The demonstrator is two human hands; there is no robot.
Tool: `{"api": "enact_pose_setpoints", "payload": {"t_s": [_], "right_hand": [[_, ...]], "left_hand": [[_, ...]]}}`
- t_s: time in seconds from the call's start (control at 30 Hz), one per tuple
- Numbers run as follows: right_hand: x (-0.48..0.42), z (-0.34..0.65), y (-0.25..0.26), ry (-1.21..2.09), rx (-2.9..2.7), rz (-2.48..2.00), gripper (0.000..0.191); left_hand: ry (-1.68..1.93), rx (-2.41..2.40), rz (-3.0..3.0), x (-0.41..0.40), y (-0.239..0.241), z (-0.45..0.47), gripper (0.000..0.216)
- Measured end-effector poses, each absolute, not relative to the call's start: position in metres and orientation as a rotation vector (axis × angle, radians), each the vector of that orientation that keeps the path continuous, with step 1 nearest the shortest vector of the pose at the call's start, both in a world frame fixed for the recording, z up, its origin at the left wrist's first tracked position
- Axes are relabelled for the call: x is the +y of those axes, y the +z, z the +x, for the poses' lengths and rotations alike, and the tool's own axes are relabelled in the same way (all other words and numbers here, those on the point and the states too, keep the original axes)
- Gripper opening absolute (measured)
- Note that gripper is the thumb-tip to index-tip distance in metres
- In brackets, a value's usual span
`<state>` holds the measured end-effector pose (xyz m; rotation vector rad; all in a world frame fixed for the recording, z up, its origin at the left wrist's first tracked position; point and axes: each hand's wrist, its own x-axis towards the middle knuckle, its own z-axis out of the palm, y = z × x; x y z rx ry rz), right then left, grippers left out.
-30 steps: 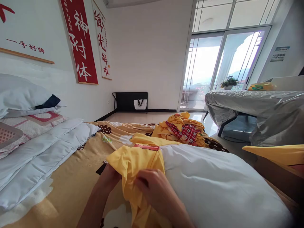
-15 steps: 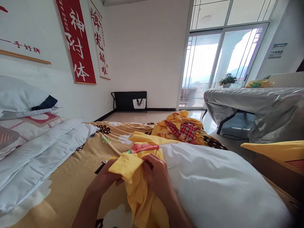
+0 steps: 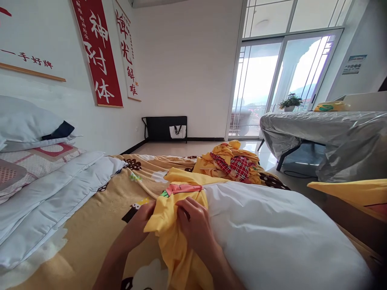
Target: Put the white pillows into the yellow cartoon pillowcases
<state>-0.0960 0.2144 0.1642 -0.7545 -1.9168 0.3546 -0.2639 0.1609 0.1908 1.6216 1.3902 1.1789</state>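
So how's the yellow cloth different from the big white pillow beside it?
The yellow cloth has a red-and-green print; the white pillow looks plain. The cloth is thin and bunched up; the pillow is plump. The left hand and right hand hold the cloth, while the pillow lies beside them. Both have creases.

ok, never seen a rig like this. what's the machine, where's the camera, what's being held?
There's no machine: these are a person's two bare hands. The only camera sits on their head, looking forward and down, so the forearms come in from the bottom edge.

The left hand and right hand both grip a yellow cloth with a red-and-green print. A plump white padded item lies to the right of the hands. Underneath is a tan patterned blanket; a crumpled yellow and red-checked pile is farther off, with white bedding at the left.
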Motion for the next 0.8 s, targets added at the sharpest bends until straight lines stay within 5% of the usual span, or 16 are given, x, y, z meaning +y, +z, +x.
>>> {"api": "enact_pose_setpoints", "payload": {"t_s": [0.23, 0.47, 0.8], "right_hand": [[0.214, -0.104, 0.158, 0.290, -1.952, -0.782, 0.027], [0.203, -0.100, 0.167, 0.415, -1.883, -0.803, 0.014], [0.172, -0.107, 0.161, 0.086, -2.437, -1.032, 0.015]], "left_hand": [[1.040, 1.366, 1.681, 0.161, 0.193, -0.254, 0.024], [1.413, 1.101, 1.003, 0.183, 0.174, -0.273, 0.023], [1.696, 0.890, 0.432, 0.207, 0.164, -0.298, 0.029]]}}
